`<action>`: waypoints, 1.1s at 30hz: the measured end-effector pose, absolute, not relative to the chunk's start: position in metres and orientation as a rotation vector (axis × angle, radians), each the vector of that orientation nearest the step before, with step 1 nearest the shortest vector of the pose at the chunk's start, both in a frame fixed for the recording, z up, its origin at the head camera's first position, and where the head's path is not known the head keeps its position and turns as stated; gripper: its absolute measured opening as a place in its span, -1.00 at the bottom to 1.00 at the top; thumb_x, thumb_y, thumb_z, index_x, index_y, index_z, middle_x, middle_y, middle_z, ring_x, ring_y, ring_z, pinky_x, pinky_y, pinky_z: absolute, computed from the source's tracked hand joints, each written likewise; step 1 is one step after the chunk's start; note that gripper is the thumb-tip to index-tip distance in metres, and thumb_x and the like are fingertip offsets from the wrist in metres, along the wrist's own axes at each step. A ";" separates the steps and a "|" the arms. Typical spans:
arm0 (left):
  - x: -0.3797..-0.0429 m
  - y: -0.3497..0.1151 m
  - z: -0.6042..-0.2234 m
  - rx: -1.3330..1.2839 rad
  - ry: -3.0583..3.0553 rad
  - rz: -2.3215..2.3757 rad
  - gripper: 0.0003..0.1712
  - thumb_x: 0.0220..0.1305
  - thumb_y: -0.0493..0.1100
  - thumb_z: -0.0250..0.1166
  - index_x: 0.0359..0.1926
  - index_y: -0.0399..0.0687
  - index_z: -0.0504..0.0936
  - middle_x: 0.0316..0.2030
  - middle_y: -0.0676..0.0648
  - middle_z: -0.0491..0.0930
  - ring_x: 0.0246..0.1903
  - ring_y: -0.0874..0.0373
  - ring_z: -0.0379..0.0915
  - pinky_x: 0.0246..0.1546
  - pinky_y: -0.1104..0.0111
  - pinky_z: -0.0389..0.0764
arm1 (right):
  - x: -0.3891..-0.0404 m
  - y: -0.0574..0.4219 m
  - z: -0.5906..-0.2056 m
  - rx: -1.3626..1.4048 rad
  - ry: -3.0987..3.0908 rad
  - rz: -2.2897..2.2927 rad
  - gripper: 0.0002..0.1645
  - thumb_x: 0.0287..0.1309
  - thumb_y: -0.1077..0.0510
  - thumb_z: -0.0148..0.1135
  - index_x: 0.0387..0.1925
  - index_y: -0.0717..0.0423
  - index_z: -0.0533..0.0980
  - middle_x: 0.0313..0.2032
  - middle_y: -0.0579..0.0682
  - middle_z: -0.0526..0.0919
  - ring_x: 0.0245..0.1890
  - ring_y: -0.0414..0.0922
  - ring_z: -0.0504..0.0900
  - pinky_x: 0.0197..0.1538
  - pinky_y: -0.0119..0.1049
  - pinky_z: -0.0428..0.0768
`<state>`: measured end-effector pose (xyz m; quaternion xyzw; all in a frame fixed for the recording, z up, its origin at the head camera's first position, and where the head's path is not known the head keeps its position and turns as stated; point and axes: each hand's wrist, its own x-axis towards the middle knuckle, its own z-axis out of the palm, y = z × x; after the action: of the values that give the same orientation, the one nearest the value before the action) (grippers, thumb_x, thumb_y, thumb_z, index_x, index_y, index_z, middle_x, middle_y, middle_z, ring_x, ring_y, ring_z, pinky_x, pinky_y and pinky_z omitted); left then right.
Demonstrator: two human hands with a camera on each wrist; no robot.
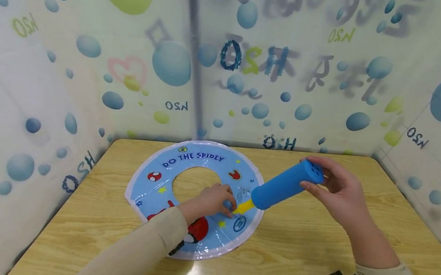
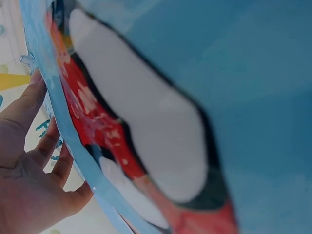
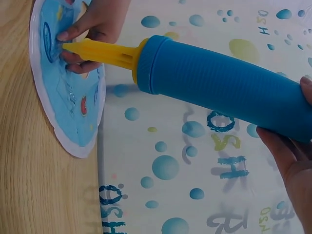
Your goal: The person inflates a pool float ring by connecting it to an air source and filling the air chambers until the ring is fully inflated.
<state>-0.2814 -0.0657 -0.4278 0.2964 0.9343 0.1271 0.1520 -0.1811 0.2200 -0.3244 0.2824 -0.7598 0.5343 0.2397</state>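
Nozzle (image 3: 105,52) met valve (image 2: 28,60), or very nearly, at the inflatable ring (image 1: 242,176) on the table (image 1: 305,256), and this looked like the hook-up step! Fingers of the left hand (image 1: 213,199) pinched the ring by that valve while those of the right hand (image 1: 339,189) gripped the blue pump (image 1: 284,184) by its far end. Whether the tip was seated couldn't be told, so the next move seemed to call for a straight, steady push.

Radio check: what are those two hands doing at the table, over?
Right hand grips blue pump. Left hand pinches printed blue ring by pump's yellow nozzle. Whether nozzle is seated, unclear. Nothing visible in the way.
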 end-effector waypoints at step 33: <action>-0.279 -0.066 -0.431 0.848 2.690 0.397 -0.72 0.10 -0.01 0.48 -0.12 0.24 0.74 -0.04 0.07 0.47 -0.05 0.12 0.27 -0.11 0.25 0.42 | -0.203 0.181 -0.313 1.055 -2.105 1.430 -0.32 -0.09 0.59 0.36 0.15 0.31 0.47 0.10 -0.09 0.57 0.09 -0.22 0.55 0.03 -0.38 0.55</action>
<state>-0.2788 -0.0661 -0.4310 0.2945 0.9343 0.1378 0.1464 -0.2032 0.1811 -0.3133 0.3758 -0.7498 0.5096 0.1922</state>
